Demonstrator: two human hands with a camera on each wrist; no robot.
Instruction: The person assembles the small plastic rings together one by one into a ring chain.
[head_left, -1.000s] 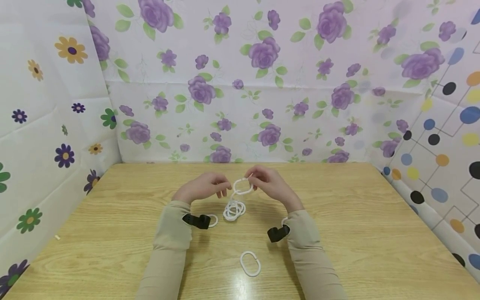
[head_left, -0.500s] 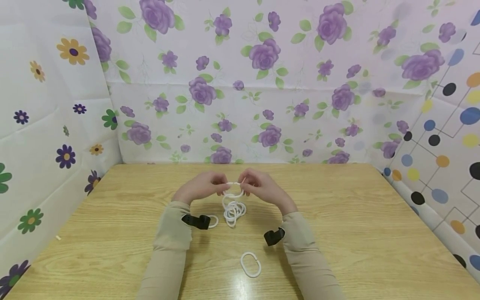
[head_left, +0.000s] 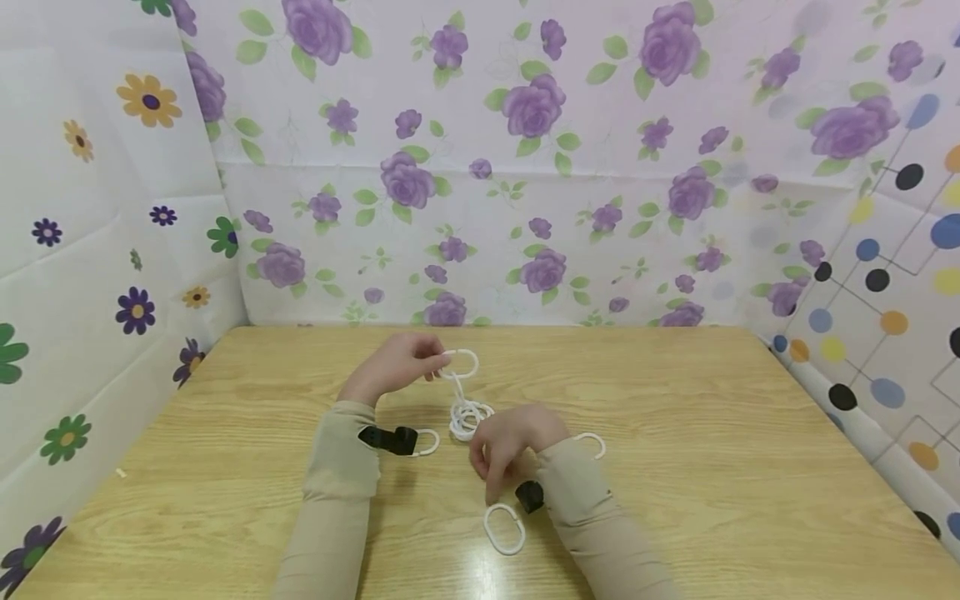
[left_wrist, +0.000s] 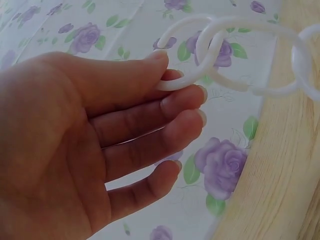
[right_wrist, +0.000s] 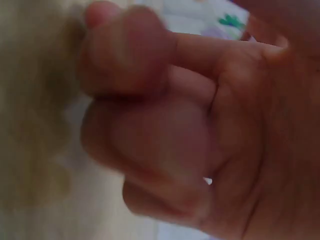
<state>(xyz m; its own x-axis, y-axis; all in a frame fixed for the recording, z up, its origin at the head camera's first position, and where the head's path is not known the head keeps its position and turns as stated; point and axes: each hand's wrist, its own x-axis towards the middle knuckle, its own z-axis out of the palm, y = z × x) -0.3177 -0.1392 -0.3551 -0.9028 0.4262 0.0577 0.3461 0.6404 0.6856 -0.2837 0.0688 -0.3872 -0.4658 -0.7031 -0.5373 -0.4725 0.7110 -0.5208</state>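
My left hand (head_left: 397, 367) pinches a white plastic chain link (head_left: 477, 364) between thumb and forefinger, raised over the table. In the left wrist view, a second link (left_wrist: 280, 91) hooks through it and leads into more links. Below, the rest of the chain (head_left: 468, 421) lies heaped on the wood. My right hand (head_left: 517, 437) is lowered over the table's middle, fingers bent downward with nothing visible in them. One fingertip points down right at the far end of a loose oval link (head_left: 487, 527). The right wrist view shows the curled fingers blurred and close up.
Another white link (head_left: 438, 442) lies beside the left wrist camera, and one more (head_left: 602, 447) shows behind the right sleeve. A small pale scrap (head_left: 121, 473) is at the wooden table's (head_left: 712, 467) left edge. Patterned cloth walls stand on three sides.
Both hands were at the top link half a second ago. My right hand has since let go and come nearer, down toward the loose link; the left keeps hold.
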